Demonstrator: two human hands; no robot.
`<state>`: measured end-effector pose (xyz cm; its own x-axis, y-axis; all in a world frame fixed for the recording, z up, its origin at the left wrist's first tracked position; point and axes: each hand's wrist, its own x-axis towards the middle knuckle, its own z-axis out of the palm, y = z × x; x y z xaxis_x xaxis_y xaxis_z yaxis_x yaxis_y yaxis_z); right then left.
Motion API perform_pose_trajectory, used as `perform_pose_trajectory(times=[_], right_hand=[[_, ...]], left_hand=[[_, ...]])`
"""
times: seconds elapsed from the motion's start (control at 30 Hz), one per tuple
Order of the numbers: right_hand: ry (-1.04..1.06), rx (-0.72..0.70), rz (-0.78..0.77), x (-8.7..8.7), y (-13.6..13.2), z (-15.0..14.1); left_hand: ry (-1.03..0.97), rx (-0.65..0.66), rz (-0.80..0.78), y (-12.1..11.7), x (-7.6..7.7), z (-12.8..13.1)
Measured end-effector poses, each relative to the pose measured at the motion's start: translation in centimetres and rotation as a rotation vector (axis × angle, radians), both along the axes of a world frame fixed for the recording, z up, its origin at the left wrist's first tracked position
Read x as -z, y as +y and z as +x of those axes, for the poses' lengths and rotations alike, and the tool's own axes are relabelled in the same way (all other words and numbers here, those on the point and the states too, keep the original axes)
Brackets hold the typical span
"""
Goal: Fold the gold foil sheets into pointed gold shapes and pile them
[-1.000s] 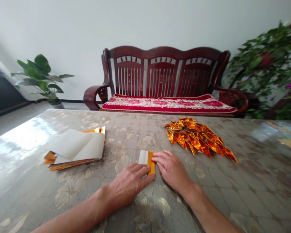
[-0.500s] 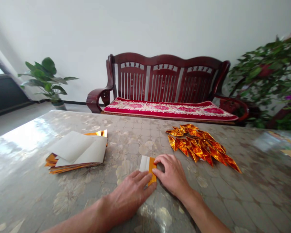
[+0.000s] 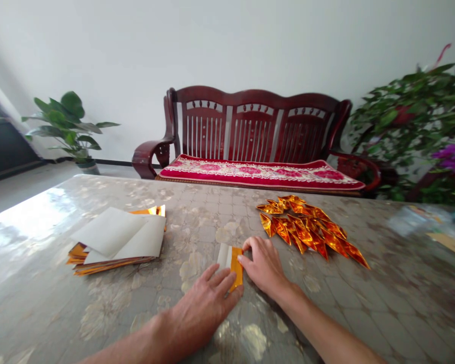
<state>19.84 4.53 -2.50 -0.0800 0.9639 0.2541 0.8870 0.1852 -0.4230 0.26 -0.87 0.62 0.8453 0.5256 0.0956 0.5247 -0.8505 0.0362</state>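
A small sheet of gold foil paper (image 3: 236, 267), partly folded, lies on the table with a white strip along its left side and a gold band on its right. My left hand (image 3: 208, 298) rests flat over its lower part, fingers stretched out and pressing it down. At the upper right edge, the thumb and forefinger of my right hand (image 3: 263, 263) pinch the paper. To the right sits a cluster of shiny folded gold-foil pieces (image 3: 307, 225) with pointed ends. On the left is a stack of foil sheets (image 3: 119, 235), its top sheets showing their white backs.
A patterned, glossy cover lies over the table (image 3: 197, 212). Clear plastic bags (image 3: 420, 220) lie at its right side. Behind it stands a dark red wooden bench (image 3: 250, 121) with a red floral cushion (image 3: 261, 173), between potted plants.
My right hand's fingers have shifted slightly along the paper's right edge, and the thumb is drawn up toward the forefinger. My left hand stays nearly in place. The camera view has shifted slightly.
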Motion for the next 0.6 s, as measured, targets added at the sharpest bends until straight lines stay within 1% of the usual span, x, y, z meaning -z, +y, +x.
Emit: perform_pose_trajectory(times=[0.23, 0.37, 0.47, 0.6], right_hand=[[-0.108, 0.04, -0.016, -0.2, 1.6, -0.3], [-0.14, 0.035, -0.025, -0.6, 2.2, -0.4], [-0.151, 0.03, -0.019, -0.7, 1.7, -0.6], [-0.205, 0.029, 0.079, -0.4, 0.6, -1.2]], left_hand=[[-0.008, -0.002, -0.001, 0.0, 0.3, -0.1], [-0.01, -0.016, 0.011, -0.2, 0.4, -0.2], [-0.011, -0.023, 0.034, -0.4, 0.5, -0.3], [-0.004, -0.025, 0.055, -0.4, 0.6, -0.2]])
